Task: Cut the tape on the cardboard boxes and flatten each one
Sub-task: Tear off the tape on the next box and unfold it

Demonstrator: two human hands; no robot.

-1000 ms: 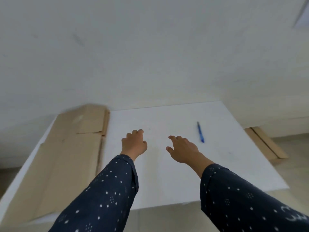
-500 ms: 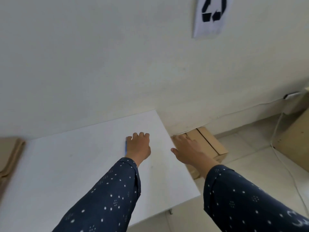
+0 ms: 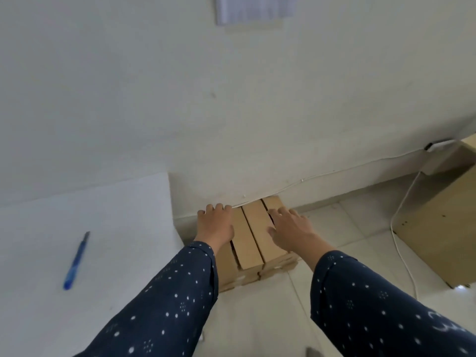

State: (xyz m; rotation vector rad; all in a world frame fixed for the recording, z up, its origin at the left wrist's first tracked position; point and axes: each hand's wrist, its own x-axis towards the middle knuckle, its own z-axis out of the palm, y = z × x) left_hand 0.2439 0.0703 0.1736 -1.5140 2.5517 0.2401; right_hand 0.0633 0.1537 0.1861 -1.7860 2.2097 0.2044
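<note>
both hands out in front of me now, over the cardboard boxes [image 3: 253,237] on the floor [image 3: 347,243]. the boxes sit as a row of narrow brown cartons standing side by side, tight against the foot of the wall [image 3: 231,112], just past the right edge of the white table [image 3: 116,215]. dark gaps show between them.

left hand [image 3: 216,225] is palm down over the leftmost carton, fingers loosely apart and bent at the far end, nothing gripped. whether it touches the cardboard i cannot tell. right hand [image 3: 289,230] is palm down too, fingers spread, fingertips at the gap near the rightmost carton; it pinches nothing that i can see. both sleeves are dark blue with small white dots.

on the tabletop, well left of the boxes, a blue utility knife [image 3: 76,261] lies flat near the middle, its tip pointing away from me, touched by neither hand.

off to the right stands a larger brown cabinet [image 3: 443,222] on the floor, well apart from the cartons, with a white cable [image 3: 398,243] trailing down beside it. a blurred white sheet [image 3: 253,9] hangs high on the wall.
</note>
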